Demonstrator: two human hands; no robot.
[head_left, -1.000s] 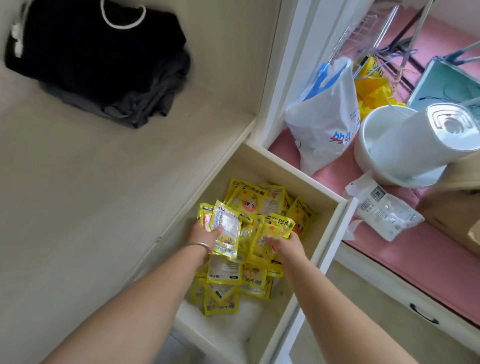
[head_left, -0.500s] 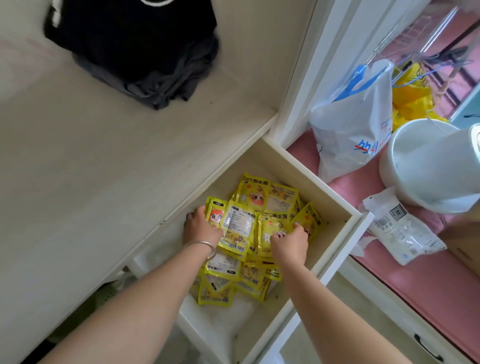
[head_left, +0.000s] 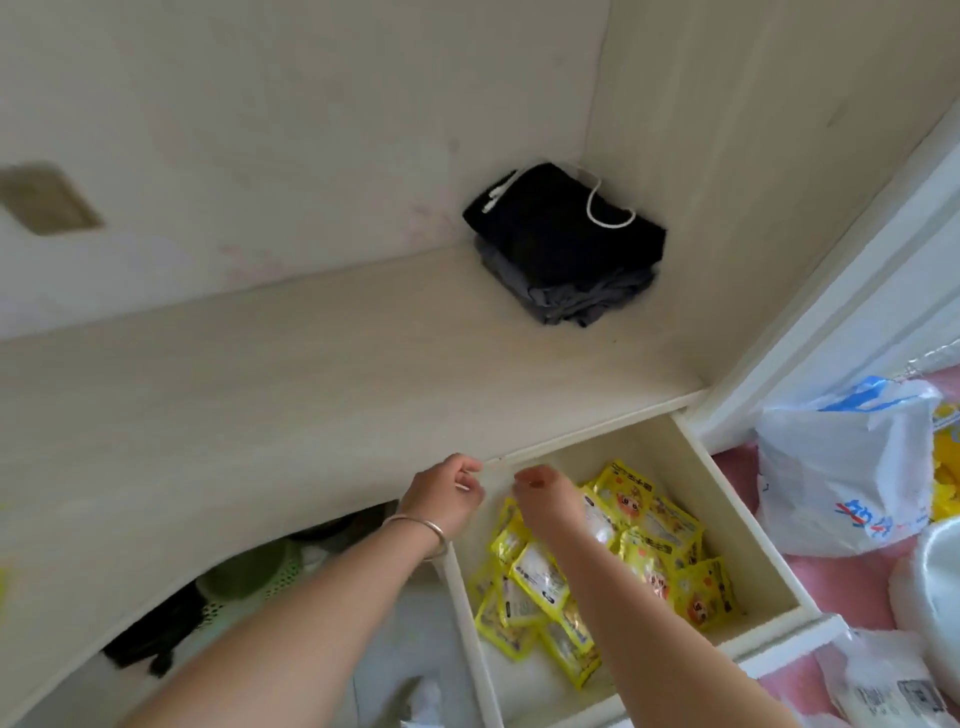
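A light wooden drawer (head_left: 737, 525) stands pulled out under a shelf and holds several yellow snack packets (head_left: 644, 551) in a loose heap. My left hand (head_left: 447, 493), with a silver bracelet on its wrist, hovers at the shelf's front edge above the drawer's back left corner. Its fingers are loosely curled and I see nothing in them. My right hand (head_left: 545, 499) hangs just beside it, above the packets, fingers also loosely curled and holding nothing. The two hands are a small gap apart.
Folded dark clothes (head_left: 566, 244) lie in the shelf's (head_left: 311, 374) back corner. A white plastic bag (head_left: 841, 467), a white container (head_left: 935, 571) and a white packet (head_left: 883, 686) sit on pink matting at the right. Green mesh and dark items (head_left: 249, 571) lie under the shelf.
Both hands have left the packets and risen to the shelf's front edge. The view has swung up and left, showing more of the shelf and wall.
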